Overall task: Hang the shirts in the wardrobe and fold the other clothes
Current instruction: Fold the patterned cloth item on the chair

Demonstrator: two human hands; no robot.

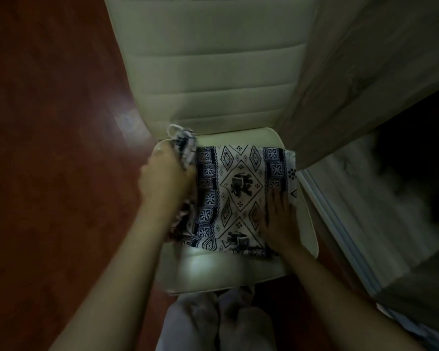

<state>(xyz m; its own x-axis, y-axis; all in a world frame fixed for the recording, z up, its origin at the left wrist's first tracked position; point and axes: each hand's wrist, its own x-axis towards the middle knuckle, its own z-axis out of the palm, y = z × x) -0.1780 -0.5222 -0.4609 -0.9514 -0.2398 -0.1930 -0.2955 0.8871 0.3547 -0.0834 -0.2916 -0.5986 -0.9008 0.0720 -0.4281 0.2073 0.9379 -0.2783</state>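
Observation:
A white garment with a dark blue elephant and diamond print (238, 188) lies folded on the seat of a cream padded chair (228, 267). My left hand (166, 177) grips the bunched left edge of the garment, where a drawstring loop sticks up. My right hand (279, 214) lies flat, fingers spread, pressing the garment's right side onto the seat.
The chair's ribbed backrest (213, 72) rises behind the seat. A dark reddish wooden floor (48, 148) spreads to the left. A beige curtain or cloth (365, 72) hangs at the right above a pale ledge (340, 224). My pale-trousered knees (213, 323) sit below the seat.

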